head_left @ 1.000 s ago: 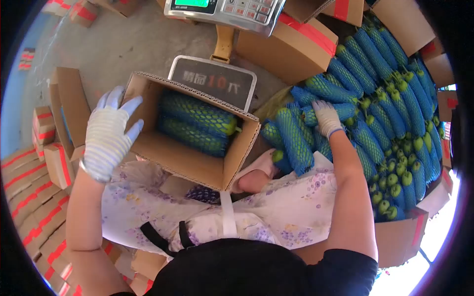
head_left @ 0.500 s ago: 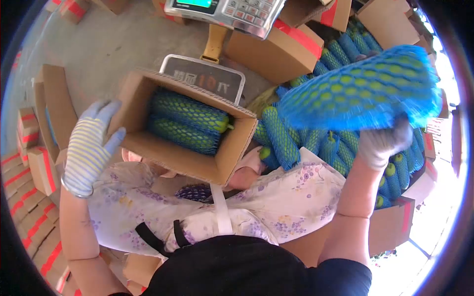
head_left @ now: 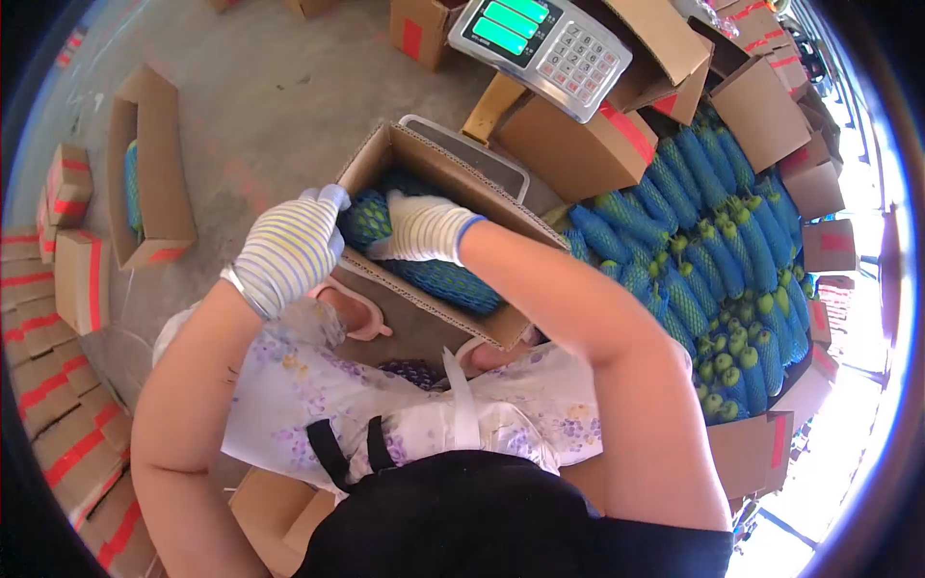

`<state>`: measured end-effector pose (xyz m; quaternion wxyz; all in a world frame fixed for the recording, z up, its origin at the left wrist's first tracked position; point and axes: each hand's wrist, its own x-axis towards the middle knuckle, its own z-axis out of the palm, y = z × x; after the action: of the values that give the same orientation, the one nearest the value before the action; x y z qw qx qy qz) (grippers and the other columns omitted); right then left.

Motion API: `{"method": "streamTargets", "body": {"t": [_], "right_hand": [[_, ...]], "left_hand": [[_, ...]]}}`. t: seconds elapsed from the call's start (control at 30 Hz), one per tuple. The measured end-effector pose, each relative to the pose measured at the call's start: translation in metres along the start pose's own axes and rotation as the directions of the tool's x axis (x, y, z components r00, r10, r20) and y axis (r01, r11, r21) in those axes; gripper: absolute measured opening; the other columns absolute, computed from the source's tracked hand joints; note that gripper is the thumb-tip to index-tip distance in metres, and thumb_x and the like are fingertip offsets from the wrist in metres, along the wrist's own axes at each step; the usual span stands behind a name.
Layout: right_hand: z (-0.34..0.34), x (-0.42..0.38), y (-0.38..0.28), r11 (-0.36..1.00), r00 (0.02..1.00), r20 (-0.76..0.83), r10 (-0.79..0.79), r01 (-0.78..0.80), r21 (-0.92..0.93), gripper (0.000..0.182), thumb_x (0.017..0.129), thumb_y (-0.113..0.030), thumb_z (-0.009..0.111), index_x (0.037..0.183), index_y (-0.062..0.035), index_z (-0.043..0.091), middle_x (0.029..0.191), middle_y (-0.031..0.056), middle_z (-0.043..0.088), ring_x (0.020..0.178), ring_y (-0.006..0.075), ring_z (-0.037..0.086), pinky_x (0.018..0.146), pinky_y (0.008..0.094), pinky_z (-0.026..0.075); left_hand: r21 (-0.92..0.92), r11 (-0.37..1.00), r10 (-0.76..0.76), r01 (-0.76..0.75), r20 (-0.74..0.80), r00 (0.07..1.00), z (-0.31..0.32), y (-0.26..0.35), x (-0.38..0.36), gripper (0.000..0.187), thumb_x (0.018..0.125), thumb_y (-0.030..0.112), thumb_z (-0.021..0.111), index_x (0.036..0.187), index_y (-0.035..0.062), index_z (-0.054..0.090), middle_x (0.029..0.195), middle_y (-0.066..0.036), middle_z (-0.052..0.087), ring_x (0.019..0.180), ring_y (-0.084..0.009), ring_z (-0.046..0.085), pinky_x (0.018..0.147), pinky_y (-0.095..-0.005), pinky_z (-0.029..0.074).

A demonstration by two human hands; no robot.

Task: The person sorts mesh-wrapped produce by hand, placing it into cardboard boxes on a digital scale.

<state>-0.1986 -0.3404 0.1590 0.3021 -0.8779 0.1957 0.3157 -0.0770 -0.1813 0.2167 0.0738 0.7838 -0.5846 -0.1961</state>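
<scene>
My gloved left hand (head_left: pixel 289 246) is closed at the left end of the cardboard box (head_left: pixel 424 299), its fingers over the rim and against the end of a melon. Inside that box my gloved right hand (head_left: pixel 424 229) presses down with curled fingers on a long green melon in a blue net sleeve (head_left: pixel 366 220). Another netted melon (head_left: pixel 448 284) lies along the near wall, partly under the right hand. The box rests tilted across the platform of a scale (head_left: pixel 511 178), whose lit display and keypad (head_left: pixel 544 48) stand beyond it.
A large pile of netted melons (head_left: pixel 708 241) fills the right side, bordered by open cartons (head_left: pixel 578 125). Taped boxes (head_left: pixel 58 385) are stacked at the left. A tall open carton (head_left: pixel 154 173) with a netted melon inside stands on the concrete floor (head_left: pixel 260 96).
My right hand has brought the netted melon from the right down into the box. The left hand has shifted right along with the box end, and the view has turned.
</scene>
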Motion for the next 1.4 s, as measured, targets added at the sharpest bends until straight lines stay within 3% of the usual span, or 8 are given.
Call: {"method": "streamTargets", "body": {"t": [0.23,0.43,0.53,0.77,0.93,1.2,1.3,1.4], "right_hand": [[-0.012,-0.036,0.029,0.977,0.982,-0.016,-0.190,0.187,-0.106,0.072,0.086,-0.053,0.062,0.132,0.0026,0.056,0.122,0.0267,0.064,0.116,0.0373,0.061,0.100,0.0414,0.047],[-0.091,-0.180,0.153,0.518,0.725,-0.687,0.040,0.573,0.635,0.036,0.089,-0.023,0.064,0.118,0.0002,0.066,0.099,0.0161,0.072,0.089,0.0205,0.071,0.076,0.0309,0.056],[-0.027,-0.159,0.248,0.928,0.509,-0.776,0.372,-0.209,0.308,0.042,0.084,-0.031,0.069,0.111,0.0005,0.067,0.096,0.0204,0.072,0.090,0.0297,0.071,0.080,0.0394,0.055],[0.141,-0.120,0.272,0.596,0.604,0.015,0.797,-0.790,0.146,0.109,0.065,-0.052,0.082,0.143,0.0086,0.036,0.133,0.0249,0.059,0.120,0.0352,0.061,0.103,0.0377,0.048],[0.070,-0.196,0.268,0.453,0.856,0.117,0.503,-0.376,0.808,0.076,0.073,-0.041,0.078,0.132,0.0017,0.055,0.113,0.0173,0.067,0.098,0.0242,0.066,0.089,0.0325,0.052],[-0.008,-0.269,0.107,0.069,0.862,-0.475,0.177,0.471,0.879,0.103,0.061,-0.018,0.089,0.147,0.0006,0.036,0.130,0.0103,0.057,0.114,0.0193,0.057,0.100,0.0344,0.046],[-0.012,-0.239,0.052,0.797,0.778,-0.628,0.023,0.365,0.482,0.111,0.062,-0.023,0.088,0.150,0.0051,0.027,0.135,0.0257,0.054,0.125,0.0340,0.056,0.106,0.0365,0.042],[-0.018,-0.188,0.009,0.943,0.676,-0.698,-0.237,0.333,0.002,0.100,0.064,-0.027,0.082,0.146,0.0027,0.035,0.112,0.0274,0.058,0.101,0.0438,0.059,0.092,0.0475,0.048]], "left_hand": [[-0.018,1.000,0.022,-0.022,0.016,1.000,-0.016,0.012,-0.001,0.040,0.087,0.015,0.062,0.124,0.0033,0.055,0.115,-0.025,0.060,0.100,-0.0422,0.061,0.089,-0.0473,0.049],[0.002,0.992,0.123,-0.125,-0.183,0.975,-0.025,0.027,-0.010,0.046,0.085,0.014,0.067,0.130,0.0068,0.056,0.135,-0.024,0.054,0.120,-0.0416,0.053,0.101,-0.0455,0.045],[-0.048,0.981,0.170,-0.186,-0.232,0.958,-0.029,0.031,-0.008,0.049,0.084,0.012,0.069,0.131,0.0078,0.057,0.138,-0.022,0.053,0.125,-0.0401,0.052,0.105,-0.0451,0.043],[-0.089,0.974,0.187,-0.207,-0.193,0.963,-0.035,0.040,0.003,0.047,0.085,0.010,0.067,0.131,0.0066,0.058,0.138,-0.020,0.053,0.126,-0.0385,0.052,0.107,-0.0434,0.042],[-0.130,0.973,0.162,-0.192,-0.215,0.963,-0.042,0.042,0.005,0.044,0.086,0.010,0.066,0.129,0.0059,0.058,0.137,-0.019,0.054,0.125,-0.0382,0.053,0.106,-0.0431,0.042],[-0.041,0.991,0.114,-0.129,-0.260,0.959,-0.040,0.021,-0.002,0.046,0.086,0.009,0.065,0.131,0.0064,0.057,0.138,-0.022,0.053,0.127,-0.0390,0.051,0.108,-0.0426,0.040],[0.059,0.977,0.212,-0.205,-0.364,0.907,-0.035,0.011,-0.001,0.040,0.082,0.011,0.066,0.120,0.0026,0.062,0.127,-0.024,0.058,0.114,-0.0422,0.056,0.099,-0.0456,0.046],[0.010,0.987,0.157,-0.158,-0.190,0.969,-0.051,0.017,-0.003,0.031,0.081,0.010,0.065,0.111,0.0017,0.065,0.115,-0.024,0.061,0.107,-0.0427,0.057,0.093,-0.0476,0.048]]}}
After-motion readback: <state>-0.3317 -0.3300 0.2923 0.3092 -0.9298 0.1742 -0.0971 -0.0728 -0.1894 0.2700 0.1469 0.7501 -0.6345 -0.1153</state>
